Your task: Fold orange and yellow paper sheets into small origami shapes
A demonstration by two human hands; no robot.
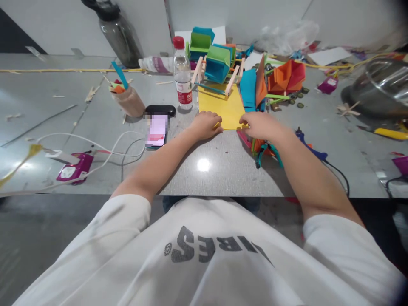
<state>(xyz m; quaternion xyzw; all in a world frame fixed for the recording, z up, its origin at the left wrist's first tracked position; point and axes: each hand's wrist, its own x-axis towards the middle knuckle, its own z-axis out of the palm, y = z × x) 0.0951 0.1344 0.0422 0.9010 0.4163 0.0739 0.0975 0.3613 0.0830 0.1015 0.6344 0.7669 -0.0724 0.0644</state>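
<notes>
A yellow sheet of paper (219, 104) lies in the middle of the table. My left hand (206, 126) is closed at its near left corner, fingers curled and a bit of yellow showing by the fingertips. At the near right corner my right hand (259, 125) pinches the paper's edge between thumb and fingers. On the far part of the sheet stands a craft model of wooden sticks with green and blue paper boxes (219, 63). Blue paper pieces (248, 90) lean along the sheet's right side. Teal-handled scissors or pliers (262, 154) lie partly under my right forearm.
A red-capped bottle (183, 80) and a phone (157, 129) are left of the paper. Farther left stand a cup of paper strips (129, 102) and a power strip (75, 167). Right are orange paper boxes (287, 77), a blue glue gun (310, 148), a yellow cutter (390, 134) and a metal pot (379, 91).
</notes>
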